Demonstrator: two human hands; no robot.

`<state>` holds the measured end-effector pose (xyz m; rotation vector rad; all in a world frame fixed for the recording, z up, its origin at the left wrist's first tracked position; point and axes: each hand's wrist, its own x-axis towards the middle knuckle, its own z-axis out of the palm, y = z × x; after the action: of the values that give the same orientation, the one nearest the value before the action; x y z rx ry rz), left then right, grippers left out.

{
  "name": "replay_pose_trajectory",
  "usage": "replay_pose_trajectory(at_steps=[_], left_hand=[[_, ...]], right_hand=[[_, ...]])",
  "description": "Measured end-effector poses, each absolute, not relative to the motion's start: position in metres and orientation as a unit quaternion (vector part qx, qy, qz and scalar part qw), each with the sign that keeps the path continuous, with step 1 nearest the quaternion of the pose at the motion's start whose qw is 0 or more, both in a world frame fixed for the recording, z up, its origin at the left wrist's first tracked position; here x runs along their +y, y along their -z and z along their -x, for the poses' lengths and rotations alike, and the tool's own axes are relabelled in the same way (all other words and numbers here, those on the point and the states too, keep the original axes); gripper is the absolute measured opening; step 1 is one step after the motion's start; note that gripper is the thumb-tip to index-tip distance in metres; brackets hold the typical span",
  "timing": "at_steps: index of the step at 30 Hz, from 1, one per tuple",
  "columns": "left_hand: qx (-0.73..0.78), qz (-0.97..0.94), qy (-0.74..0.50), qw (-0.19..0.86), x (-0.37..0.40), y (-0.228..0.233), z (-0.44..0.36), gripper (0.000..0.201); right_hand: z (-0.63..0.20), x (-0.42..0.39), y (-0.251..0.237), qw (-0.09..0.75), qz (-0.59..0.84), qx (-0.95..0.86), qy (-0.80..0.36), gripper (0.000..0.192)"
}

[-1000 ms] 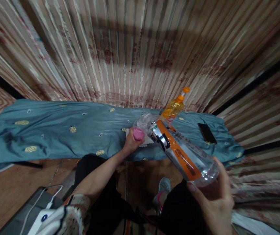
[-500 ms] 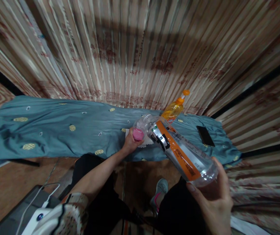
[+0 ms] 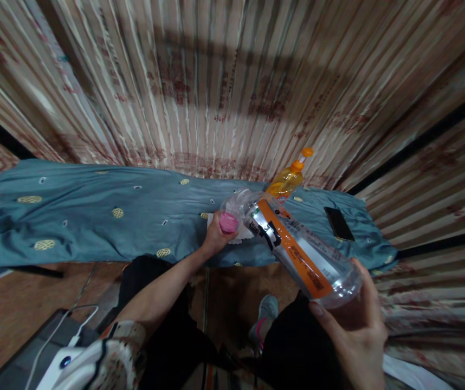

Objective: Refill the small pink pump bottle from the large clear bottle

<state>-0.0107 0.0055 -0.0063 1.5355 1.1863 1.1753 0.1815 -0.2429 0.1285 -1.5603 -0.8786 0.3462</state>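
- I see a large clear plastic bottle (image 3: 297,249) with an orange-and-silver label, tipped on a slant, neck toward the worktop (image 3: 94,216), base toward me.
- The bottle looks mostly empty; I can't tell if any liquid is left inside, walls are clear right through.
- My right hand (image 3: 354,330) is cupped under the bottle's base, thumb and fingers wrapped around it, carrying the weight.
- My left hand (image 3: 216,238) is clenched at the bottle's neck end, fingers around a small pink cap (image 3: 229,222); I can't tell whether the cap sits on the mouth or just beside it.
- A bit of white paper or cloth (image 3: 244,234) lies on the worktop under the neck, touching my left hand.
- Behind the bottle stands an orange pump bottle (image 3: 287,181), upright, with amber liquid filling most of it.
- A dark phone (image 3: 338,223) lies flat on the blue patterned cloth, right of both bottles, well apart from my hands.
- Versus half a second ago: almost nothing differs. Both grips are the same, the bottle keeps the same slant, the pump bottle and phone are unmoved; only the view drifts slightly.
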Motion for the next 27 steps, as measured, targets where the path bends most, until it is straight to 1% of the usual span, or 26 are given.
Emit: replay_pose_trajectory(at_steps=[8,14,19,27], left_hand=[[0.471,-0.612,-0.468,0.43,0.005,0.0043,0.0085,0.073],[0.471,-0.611,-0.475,0.423,0.0061,0.0068,0.0087,0.077],[0.466,-0.614,-0.468,0.432,0.0058,0.0066,0.009,0.074],[0.475,-0.616,-0.457,0.432,0.0042,0.0031,0.0084,0.076]], right_hand=[[-0.1786,-0.2413,-0.1348,0.612,0.681,-0.376,-0.144,0.113],[-0.1784,-0.2412,-0.1349,0.615,0.676,-0.383,-0.135,0.11],[-0.1796,-0.2426,-0.1336,0.61,0.678,-0.383,-0.146,0.11],[-0.1803,-0.2412,-0.133,0.612,0.674,-0.389,-0.139,0.111]])
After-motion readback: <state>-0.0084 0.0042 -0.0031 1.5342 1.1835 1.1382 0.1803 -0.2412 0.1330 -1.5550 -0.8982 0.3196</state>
